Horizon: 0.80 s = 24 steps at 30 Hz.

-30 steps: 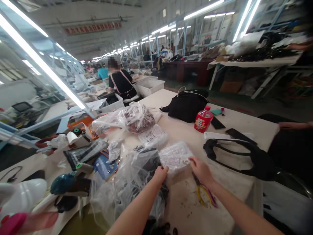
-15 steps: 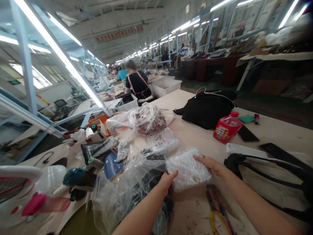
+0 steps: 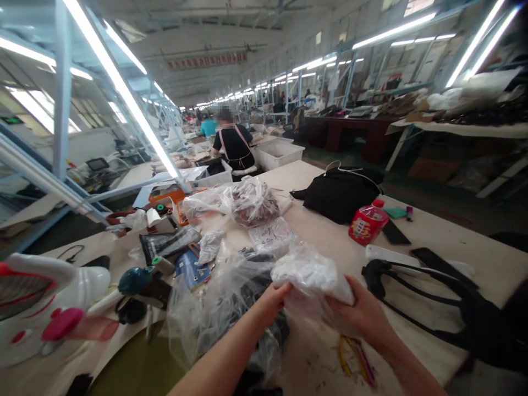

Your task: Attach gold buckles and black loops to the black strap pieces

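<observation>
Between my two hands is a clear plastic bag of white contents (image 3: 309, 273), tilted up off the table; what exactly is inside I cannot make out. My left hand (image 3: 275, 300) grips its left lower edge, thumb on top. Around its right side my right hand (image 3: 358, 305) is wrapped, with some fingers underneath. Just left of it lies a large crumpled clear bag (image 3: 206, 313) with dark material in it. Behind sits another flat clear packet (image 3: 274, 234) with handwriting on it. Yellow-handled pliers (image 3: 346, 357) rest on the table below my right hand.
A red bottle (image 3: 367, 223), a black bag (image 3: 340, 195), a white keyboard-like bar (image 3: 390, 257) and a black strap-like frame (image 3: 416, 297) are on the right. At left stand a white-and-pink object (image 3: 61, 324) and a blue-topped bottle (image 3: 138, 283). A person (image 3: 235, 144) sits further back.
The bag has been tipped up from lying nearly flat, hiding its printed face. My right hand has shifted from its top edge to around its right side. The camera view has turned slightly.
</observation>
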Tool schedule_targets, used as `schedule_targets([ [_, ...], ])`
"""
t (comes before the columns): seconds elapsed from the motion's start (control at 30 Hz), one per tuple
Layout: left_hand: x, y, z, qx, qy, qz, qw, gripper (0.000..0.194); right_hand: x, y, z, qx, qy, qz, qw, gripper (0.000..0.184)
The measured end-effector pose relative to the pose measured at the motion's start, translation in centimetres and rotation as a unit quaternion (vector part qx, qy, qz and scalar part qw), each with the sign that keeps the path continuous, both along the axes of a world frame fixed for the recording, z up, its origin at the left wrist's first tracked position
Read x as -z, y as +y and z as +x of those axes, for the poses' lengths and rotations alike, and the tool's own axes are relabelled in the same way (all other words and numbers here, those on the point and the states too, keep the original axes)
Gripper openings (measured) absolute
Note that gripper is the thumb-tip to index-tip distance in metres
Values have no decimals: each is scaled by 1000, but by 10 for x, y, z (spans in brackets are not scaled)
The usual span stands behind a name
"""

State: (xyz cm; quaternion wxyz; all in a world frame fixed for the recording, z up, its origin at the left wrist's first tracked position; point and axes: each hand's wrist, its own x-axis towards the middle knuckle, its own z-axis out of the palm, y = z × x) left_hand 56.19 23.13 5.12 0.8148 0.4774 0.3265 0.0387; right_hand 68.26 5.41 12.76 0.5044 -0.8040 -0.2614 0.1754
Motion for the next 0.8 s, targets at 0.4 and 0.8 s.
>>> schedule_targets([
  [0.4,-91,-73,-294,-35,-79,36,996,79,-27,-88,-242,-29,42,-61,997,54],
  [0.8,-56,-111,-652,-265,170,251,915,65,28,-32,-533,-326,110,-27,938,46],
])
